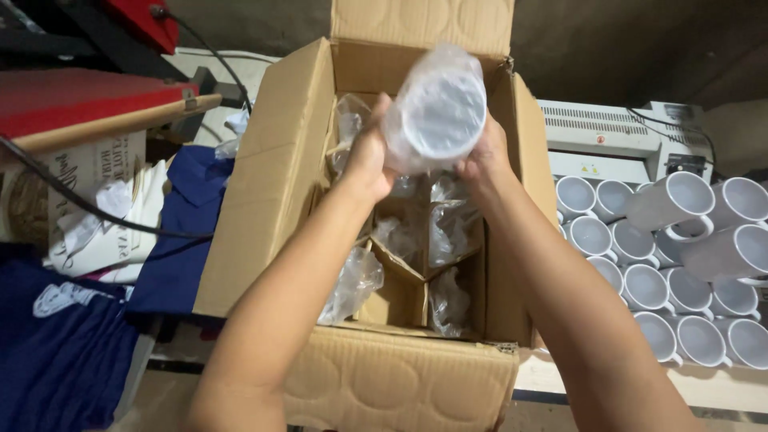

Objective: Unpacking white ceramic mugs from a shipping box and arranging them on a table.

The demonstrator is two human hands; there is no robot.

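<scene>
Both my hands hold one white mug wrapped in a clear plastic bag above an open cardboard box. My left hand grips the wrapped mug's left side. My right hand grips its right side and lower edge. The mug's open mouth faces me. Inside the box, cardboard dividers form cells, and several hold crumpled clear plastic bags.
Several bare white mugs are stacked on a surface right of the box, in front of a white machine. Left of the box lie blue cloths, white bags, a black cable and a red press.
</scene>
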